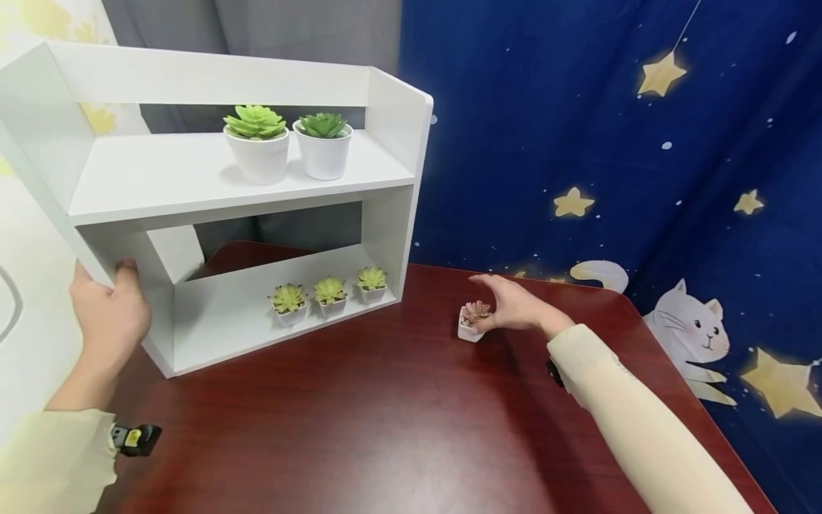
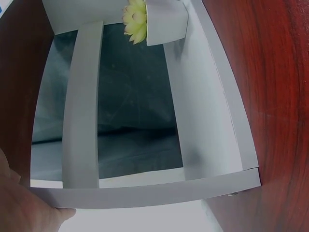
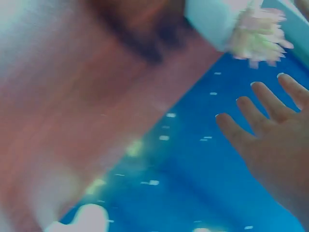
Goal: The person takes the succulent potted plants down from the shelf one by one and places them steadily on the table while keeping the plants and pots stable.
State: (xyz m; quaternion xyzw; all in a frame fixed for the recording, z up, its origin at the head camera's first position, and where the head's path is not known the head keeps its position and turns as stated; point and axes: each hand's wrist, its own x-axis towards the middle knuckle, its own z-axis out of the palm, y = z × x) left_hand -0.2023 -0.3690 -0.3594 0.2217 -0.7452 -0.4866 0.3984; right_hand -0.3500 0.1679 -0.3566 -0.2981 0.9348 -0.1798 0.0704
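Note:
My left hand (image 1: pixel 112 314) grips the left side panel of a white two-tier shelf (image 1: pixel 387 118), with the thumb inside the lower tier. In the left wrist view, that hand (image 2: pixel 31 210) shows at the shelf frame's corner. On the red-brown table (image 1: pixel 385 414), right of the shelf, stands a small pink succulent (image 1: pixel 477 313) in a white square pot. My right hand (image 1: pixel 519 305) reaches around this plant with fingers and thumb spread apart. The right wrist view has the fingers (image 3: pixel 260 92) extended beside the pink succulent (image 3: pixel 258 38).
Two larger green succulents, one light (image 1: pixel 257 150) and one dark (image 1: pixel 324 146), stand in white pots on the upper tier. Below them, three small yellow-green succulents (image 1: pixel 330 294) line the lower tier's front. A blue star-patterned curtain (image 1: pixel 501 157) hangs behind the table.

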